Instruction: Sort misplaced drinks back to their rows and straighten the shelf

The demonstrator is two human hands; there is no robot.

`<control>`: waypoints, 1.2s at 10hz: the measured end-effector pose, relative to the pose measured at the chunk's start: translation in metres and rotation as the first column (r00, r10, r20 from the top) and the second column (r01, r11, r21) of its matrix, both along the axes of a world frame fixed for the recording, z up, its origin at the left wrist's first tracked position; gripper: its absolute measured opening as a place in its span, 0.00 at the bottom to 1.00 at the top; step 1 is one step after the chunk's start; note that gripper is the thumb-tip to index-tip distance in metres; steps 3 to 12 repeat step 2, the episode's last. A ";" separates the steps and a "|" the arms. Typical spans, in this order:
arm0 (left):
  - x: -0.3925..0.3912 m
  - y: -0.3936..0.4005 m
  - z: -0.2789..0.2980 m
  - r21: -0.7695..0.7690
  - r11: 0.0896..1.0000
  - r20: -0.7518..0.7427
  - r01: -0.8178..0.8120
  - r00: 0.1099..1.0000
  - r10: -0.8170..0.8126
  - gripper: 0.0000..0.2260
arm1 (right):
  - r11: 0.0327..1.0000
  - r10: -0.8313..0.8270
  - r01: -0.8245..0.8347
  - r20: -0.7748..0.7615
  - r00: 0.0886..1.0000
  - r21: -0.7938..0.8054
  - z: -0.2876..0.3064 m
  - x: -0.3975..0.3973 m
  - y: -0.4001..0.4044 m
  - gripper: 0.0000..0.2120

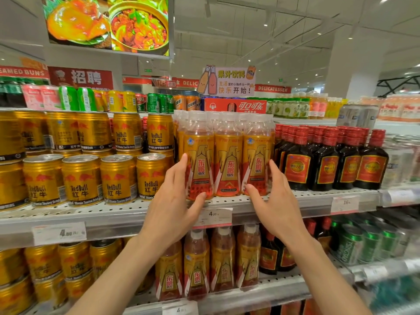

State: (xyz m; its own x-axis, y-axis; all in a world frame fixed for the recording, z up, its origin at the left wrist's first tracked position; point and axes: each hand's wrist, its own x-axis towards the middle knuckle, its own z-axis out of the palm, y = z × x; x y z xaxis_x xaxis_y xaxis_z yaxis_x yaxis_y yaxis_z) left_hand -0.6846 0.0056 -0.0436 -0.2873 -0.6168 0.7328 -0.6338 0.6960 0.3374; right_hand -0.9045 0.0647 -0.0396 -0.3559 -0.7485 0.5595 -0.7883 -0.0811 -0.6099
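A single head-worn wide-angle view faces a drinks shelf (250, 202) head-on from close range, about level with its upper rows. It tilts slightly down, both forearms entering from the bottom edge; ceiling and signs curve across the top.

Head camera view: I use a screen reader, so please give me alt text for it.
Two bare hands bracket a front row of three orange energy-drink bottles on a shop shelf, left hand at the left bottle, right hand at the right. Gold Red Bull cans stand left, dark red-capped bottles right.
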 end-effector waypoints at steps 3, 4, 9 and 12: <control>0.006 0.016 0.003 -0.038 0.995 0.068 -0.087 0.994 0.089 0.37 | 0.999 -0.026 0.020 -0.123 0.992 -0.048 -0.003 -0.001 0.017 0.36; 0.006 0.016 0.003 -0.038 0.995 0.068 -0.087 0.994 0.089 0.37 | 0.999 -0.026 0.020 -0.123 0.992 -0.048 -0.003 -0.001 0.017 0.36; 0.006 0.016 0.003 -0.038 0.995 0.068 -0.087 0.994 0.089 0.37 | 0.999 -0.026 0.020 -0.123 0.992 -0.048 -0.003 -0.001 0.017 0.36; 0.006 0.016 0.003 -0.038 0.995 0.068 -0.087 0.994 0.089 0.37 | 0.999 -0.026 0.020 -0.123 0.992 -0.048 -0.003 -0.001 0.017 0.36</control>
